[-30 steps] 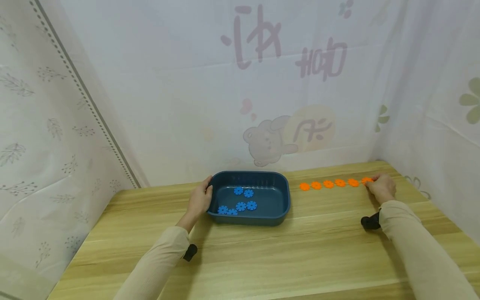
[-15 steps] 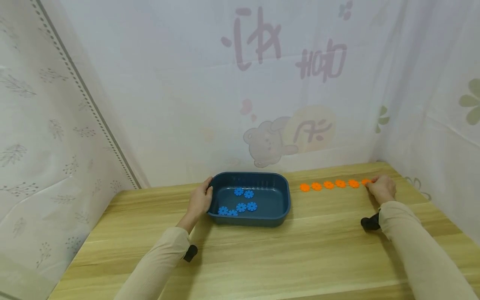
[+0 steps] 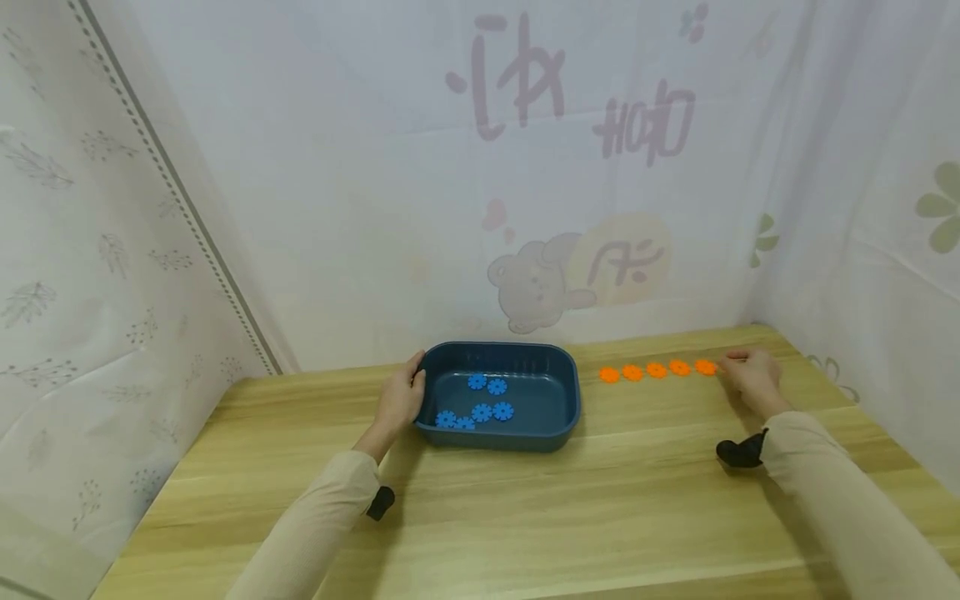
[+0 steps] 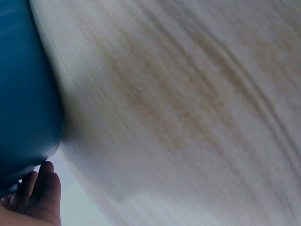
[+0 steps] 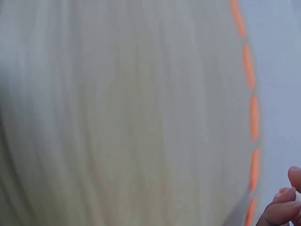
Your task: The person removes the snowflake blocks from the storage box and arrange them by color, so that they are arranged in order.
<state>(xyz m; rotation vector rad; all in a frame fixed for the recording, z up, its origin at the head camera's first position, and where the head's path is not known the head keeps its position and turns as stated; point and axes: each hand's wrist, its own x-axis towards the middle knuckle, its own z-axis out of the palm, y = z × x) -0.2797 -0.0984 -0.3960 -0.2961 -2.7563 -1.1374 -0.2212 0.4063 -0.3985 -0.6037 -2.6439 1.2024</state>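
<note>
My left hand (image 3: 400, 398) grips the left end of a dark blue rectangular basin (image 3: 562, 437), thumb at its rim. In the left wrist view, the fingers (image 4: 48, 190) curl against the basin's lower corner. Several blue notched flower-shaped discs (image 3: 482, 412) lie inside. At the back right, my right hand (image 3: 753, 379) is just right of a row of orange flower-shaped discs (image 3: 657, 370), thumb and fingertips pinched together. The orange disc that was at the row's right end is hidden at these fingertips. In the right wrist view, fingers (image 5: 280, 212) show beside the row.
The wood-grain table (image 3: 600, 517) ends against a pale printed curtain (image 3: 337, 208) at the back and sides. Black wrist cameras (image 3: 741, 452) hang below both sleeves.
My right hand has shifted slightly left, and the row's right-end orange disc has gone from sight at its fingertips. My left hand and the basin have stayed put.
</note>
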